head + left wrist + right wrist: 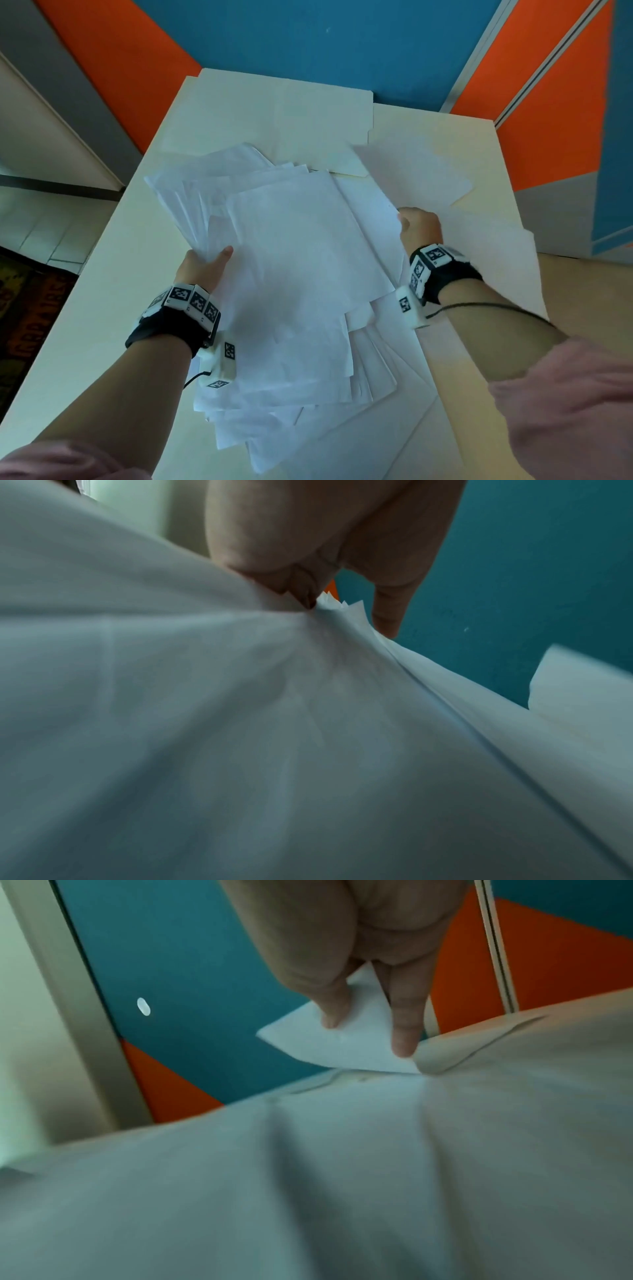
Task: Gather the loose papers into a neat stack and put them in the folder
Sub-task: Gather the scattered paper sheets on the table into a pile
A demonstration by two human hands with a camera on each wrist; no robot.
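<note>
My left hand [202, 265] and right hand [420, 224] each pinch a side of the fanned papers [291, 267], lifted before the open folder [274, 113]; such uneven sheets could slide loose.

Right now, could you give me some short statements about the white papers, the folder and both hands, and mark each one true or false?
1. The left hand grips the pile of white paper sheets. True.
2. The sheets form a neat, squared stack. False: they are fanned and misaligned.
3. The cream manila folder lies open on the pale table. True.
4. The right hand rests on the folder. False: it pinches papers.
</note>
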